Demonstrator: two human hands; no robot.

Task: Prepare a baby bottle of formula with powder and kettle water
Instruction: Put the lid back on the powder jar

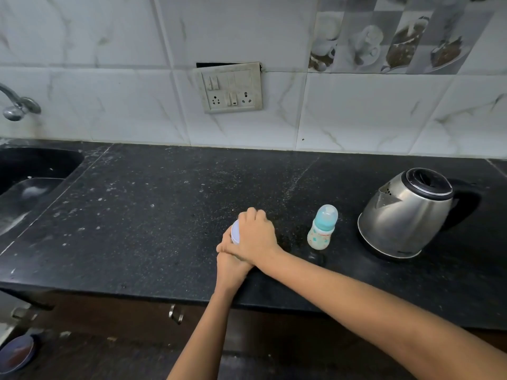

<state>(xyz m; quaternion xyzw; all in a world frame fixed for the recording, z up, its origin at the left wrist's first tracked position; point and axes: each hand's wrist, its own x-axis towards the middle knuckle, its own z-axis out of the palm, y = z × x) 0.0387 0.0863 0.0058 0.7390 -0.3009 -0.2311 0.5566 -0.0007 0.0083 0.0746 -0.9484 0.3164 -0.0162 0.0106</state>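
Note:
A small container with a pale lid [235,232], probably the powder tin, stands near the front of the black counter [137,215]. My right hand [256,235] lies over its top, fingers wrapped around the lid. My left hand [229,266] grips its body from below and is largely covered by the right. Most of the container is hidden. To the right, the baby bottle [322,227] stands upright, white with a teal collar and clear cap. Further right sits the steel kettle [406,212] with a black lid and handle, spout facing left.
A dark sink [33,171] lies at the left with a tap [16,104] above it. A switch and socket plate [230,87] is on the tiled wall. Below the counter edge is a cabinet handle [175,314], and a round dish [17,352] lies on the floor.

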